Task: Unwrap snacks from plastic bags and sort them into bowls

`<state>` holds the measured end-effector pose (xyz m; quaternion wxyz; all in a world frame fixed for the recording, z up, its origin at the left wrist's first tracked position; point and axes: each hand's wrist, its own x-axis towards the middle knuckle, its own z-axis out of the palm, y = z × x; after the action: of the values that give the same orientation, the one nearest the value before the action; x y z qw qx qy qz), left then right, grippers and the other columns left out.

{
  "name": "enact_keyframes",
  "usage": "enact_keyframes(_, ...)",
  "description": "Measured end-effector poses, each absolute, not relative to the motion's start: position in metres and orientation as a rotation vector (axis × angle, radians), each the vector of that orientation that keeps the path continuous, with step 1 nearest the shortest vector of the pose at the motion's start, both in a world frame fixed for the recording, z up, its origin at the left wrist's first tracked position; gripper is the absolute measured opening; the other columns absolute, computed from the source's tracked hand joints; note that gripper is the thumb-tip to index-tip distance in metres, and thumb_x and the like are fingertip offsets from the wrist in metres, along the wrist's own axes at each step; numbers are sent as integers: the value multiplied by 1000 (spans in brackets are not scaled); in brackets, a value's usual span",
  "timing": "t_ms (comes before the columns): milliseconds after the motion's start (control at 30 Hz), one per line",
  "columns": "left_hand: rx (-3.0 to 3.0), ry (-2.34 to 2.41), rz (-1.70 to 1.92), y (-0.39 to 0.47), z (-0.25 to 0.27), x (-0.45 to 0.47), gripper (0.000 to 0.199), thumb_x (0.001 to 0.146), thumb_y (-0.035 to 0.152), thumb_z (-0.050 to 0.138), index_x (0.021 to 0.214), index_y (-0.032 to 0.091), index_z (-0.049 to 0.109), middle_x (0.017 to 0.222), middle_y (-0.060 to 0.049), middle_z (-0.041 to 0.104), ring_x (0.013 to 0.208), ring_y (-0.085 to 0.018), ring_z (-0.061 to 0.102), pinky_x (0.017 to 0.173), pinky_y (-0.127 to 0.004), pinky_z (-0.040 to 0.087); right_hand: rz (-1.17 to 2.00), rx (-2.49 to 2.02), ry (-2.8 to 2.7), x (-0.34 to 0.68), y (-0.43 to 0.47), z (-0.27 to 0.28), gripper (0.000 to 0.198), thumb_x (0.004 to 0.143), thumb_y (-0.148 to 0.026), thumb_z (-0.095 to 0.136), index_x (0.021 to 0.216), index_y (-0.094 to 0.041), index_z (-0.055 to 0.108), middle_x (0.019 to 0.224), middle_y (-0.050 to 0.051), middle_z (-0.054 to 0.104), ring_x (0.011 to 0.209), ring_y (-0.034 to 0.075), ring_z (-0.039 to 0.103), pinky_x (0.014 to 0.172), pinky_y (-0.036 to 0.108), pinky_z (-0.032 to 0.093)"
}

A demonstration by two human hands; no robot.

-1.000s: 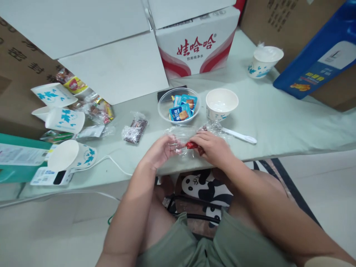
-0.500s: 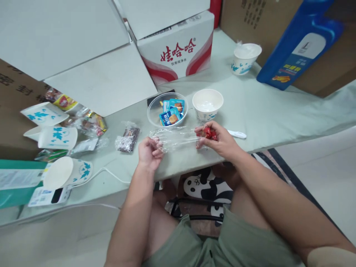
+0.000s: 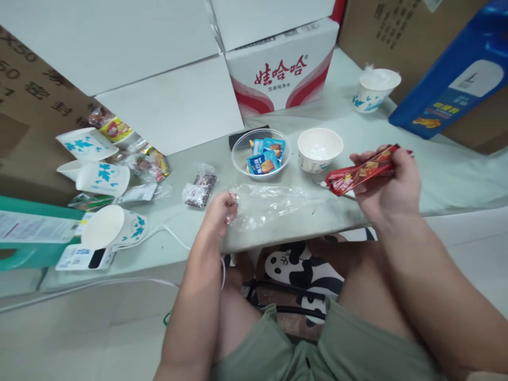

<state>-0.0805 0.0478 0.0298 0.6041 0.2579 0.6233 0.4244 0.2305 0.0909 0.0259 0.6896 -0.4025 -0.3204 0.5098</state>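
Note:
My left hand [image 3: 224, 207] is closed on one end of a clear plastic wrapper [image 3: 270, 203], which stretches off to the right above the table. In my right hand [image 3: 391, 185] is a red snack packet [image 3: 361, 170], long and flat, with my fingers behind it and the thumb at its upper end. Just beyond the wrapper stands a clear plastic bowl [image 3: 238, 164] with several blue snack packets [image 3: 266, 159] in it. A white paper bowl [image 3: 320, 145] stands between that bowl and my right hand. A dark wrapped packet [image 3: 201, 189] lies left of my left hand.
Paper cups [image 3: 103, 178] lie tipped at the left, near bagged snacks [image 3: 151, 159], a white device [image 3: 85, 257] and a white cable [image 3: 164, 227]. White cartons [image 3: 283, 79] line the back. At right stand a wrapped paper cup [image 3: 375, 90] and a blue jug [image 3: 456, 79].
My right hand has moved right and up, drawing the red packet away from the clear wrapper. My left hand still holds the wrapper. The camera view has shifted.

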Motion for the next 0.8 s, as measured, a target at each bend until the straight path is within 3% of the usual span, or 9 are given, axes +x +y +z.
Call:
enact_keyframes(100,709,1424,910,44,26,-80,23,49,24,55,53,22,32,49,9,20,40,-2,14,37,-16,7,1137,-947,-874,205,119,55,26,91,-52,54,94,-26,54,92,3,68,84,19,69,53,27,48)
enact_keyframes(233,792,1392,831,43,26,-79,27,49,26,56,52,22,29,53,8,21,44,-2,14,39,-17,7,1229,-1088,-1053,138,176,82,22,99,-47,50,100,-26,51,87,0,63,80,16,64,63,28,51)
enact_keyframes(367,828,1378,805,43,26,-82,26,49,27,53,53,23,28,55,8,20,46,-3,12,41,-18,6,1406,-1219,-1262,98,206,82,20,94,-40,62,98,-24,52,88,0,61,89,19,63,76,37,57)
enact_keyframes(467,850,1380,786,41,24,-87,24,50,27,52,54,22,29,55,8,19,46,-3,11,42,-19,6,1147,-1265,-1506,116,191,75,38,78,-32,80,106,-24,55,105,6,66,103,26,63,86,46,57)
enact_keyframes(600,982,1446,707,39,21,-94,23,57,28,50,52,22,29,52,6,21,47,-5,15,44,-21,9,813,-1208,-1724,173,130,62,35,88,-42,65,119,-26,58,124,10,67,114,29,64,97,51,54)
enact_keyframes(700,1104,1566,631,38,18,-96,20,61,27,50,52,22,33,51,5,25,46,-7,20,44,-23,12,675,-1231,-1972,200,77,40,60,80,-47,72,133,-26,53,128,12,67,118,35,63,98,56,52)
enact_keyframes(733,1133,1598,611,38,17,-95,19,62,27,50,52,21,35,51,5,27,46,-7,23,44,-24,13,614,-1216,-2063,204,62,32,61,80,-45,73,133,-25,53,123,12,69,116,35,64,98,57,51)
enact_keyframes(800,1163,1644,590,37,15,-93,15,64,25,51,53,20,41,51,4,31,47,-9,27,45,-24,16,470,-1118,-2199,204,38,17,37,85,-34,68,120,-26,60,108,9,73,110,33,66,98,55,49)
